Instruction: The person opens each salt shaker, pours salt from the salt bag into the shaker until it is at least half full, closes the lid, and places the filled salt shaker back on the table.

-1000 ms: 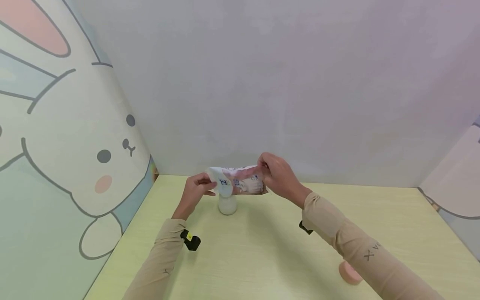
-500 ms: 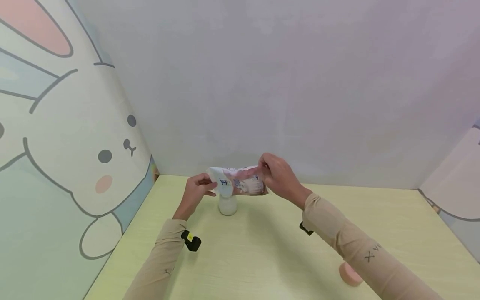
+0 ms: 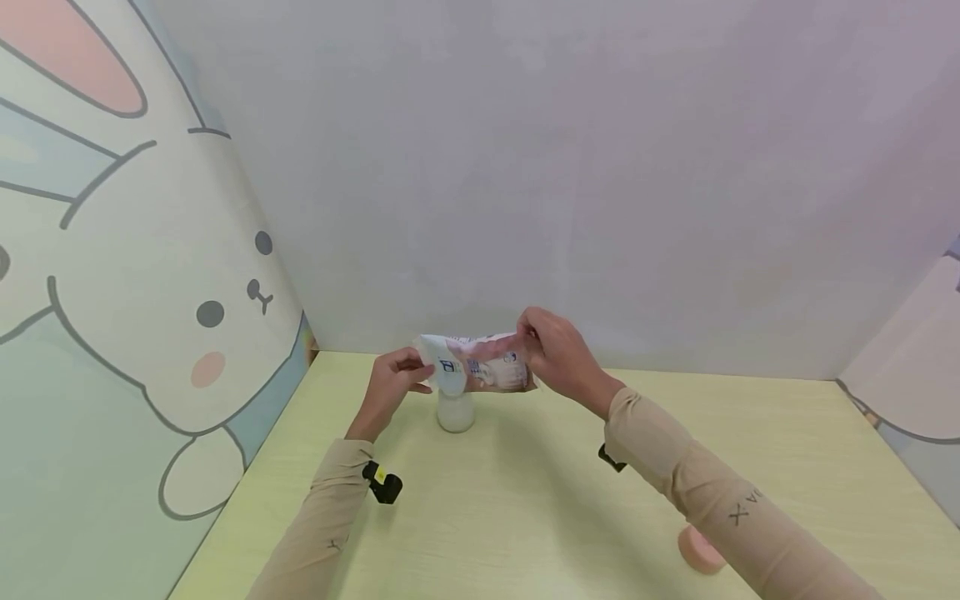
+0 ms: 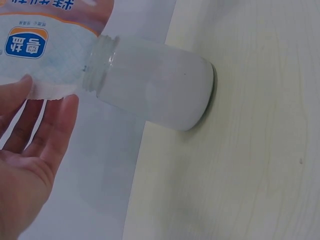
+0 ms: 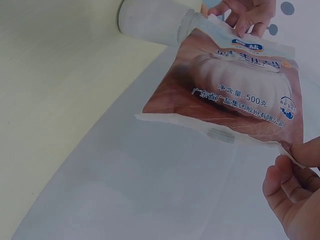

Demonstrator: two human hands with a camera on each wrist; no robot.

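Note:
A printed salt bag (image 3: 480,365) is stretched between my two hands above the table. My left hand (image 3: 392,383) pinches its torn end, thumb on one side and fingers on the other. That end sits right at the mouth of a clear glass jar (image 4: 155,82), which stands upright and looks white inside. In the head view the bag hides the jar's top. My right hand (image 3: 558,354) pinches a bottom corner of the bag between thumb and fingers; the bag's front (image 5: 230,90) shows a "500" weight mark in the right wrist view.
On the pale yellow table (image 3: 480,517), a round pink lid-like piece (image 3: 699,550) lies at the front right, partly covered by the right sleeve (image 3: 697,467). A grey wall (image 3: 525,167) rises close behind the jar. A rabbit-printed panel (image 3: 150,317) borders the left side.

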